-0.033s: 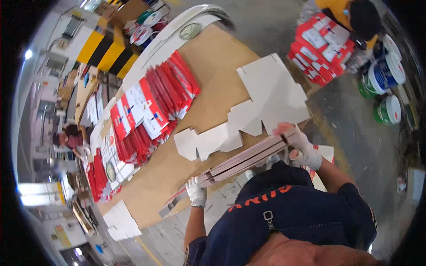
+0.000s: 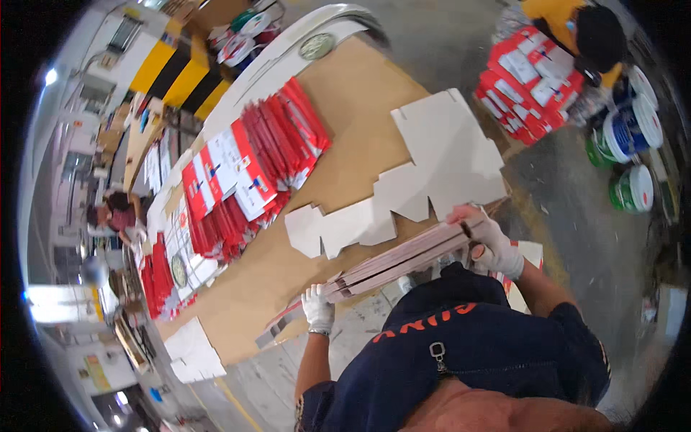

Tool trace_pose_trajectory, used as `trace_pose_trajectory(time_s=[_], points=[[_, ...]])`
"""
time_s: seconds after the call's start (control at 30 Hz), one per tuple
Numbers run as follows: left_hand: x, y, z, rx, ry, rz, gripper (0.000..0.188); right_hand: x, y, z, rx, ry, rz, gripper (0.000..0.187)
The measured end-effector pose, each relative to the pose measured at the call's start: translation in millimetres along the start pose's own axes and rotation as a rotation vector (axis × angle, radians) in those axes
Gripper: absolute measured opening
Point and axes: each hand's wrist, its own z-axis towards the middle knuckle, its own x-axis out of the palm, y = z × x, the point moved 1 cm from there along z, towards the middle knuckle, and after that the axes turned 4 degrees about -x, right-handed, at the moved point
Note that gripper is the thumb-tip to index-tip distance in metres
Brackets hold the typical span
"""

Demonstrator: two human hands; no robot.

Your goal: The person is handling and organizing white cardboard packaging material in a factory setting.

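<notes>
A stack of flat cardboard box blanks (image 2: 407,261) is held edge-up between my gloved hands along the table's near edge. My left hand (image 2: 317,309) grips the stack's left part, its fingers over the top edge. At the right end, my right hand (image 2: 493,248) wraps round the stack, with bare fingertips showing beyond the white glove. Just beyond the stack, a white die-cut cardboard blank (image 2: 450,155) lies flat on the brown tabletop (image 2: 360,93). The lower part of the stack is hidden.
Red-and-white packets (image 2: 252,155) are piled on the table's left half. Another white blank (image 2: 194,351) overhangs the near left corner. At the far right, a person (image 2: 601,36) is beside a red-and-white pile (image 2: 529,83) and several buckets (image 2: 632,189). Another person (image 2: 119,216) stands far left.
The whole view has shifted slightly. The stack's edges look a little more closed up, while both hands keep their grip on it.
</notes>
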Motion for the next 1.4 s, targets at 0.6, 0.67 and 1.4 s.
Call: trace_pose_trajectory(time_s=[0.6,0.67,1.4], points=[[-58.6,-9.1,4.1,-0.174,0.655,-0.335,0.031,-62.2,-238.5,-35.7,0.202,-0.099,-0.359,0.037],[-104.5,-17.9,-21.9,-0.065,0.675,-0.399,0.036,-11.5,-134.6,25.3,0.108,-0.058,-0.754,0.041],[-74.2,189.7,-435.0,-0.856,0.632,-0.776,0.067,520.1,-66.6,8.1,-0.140,0.763,-0.732,0.046]])
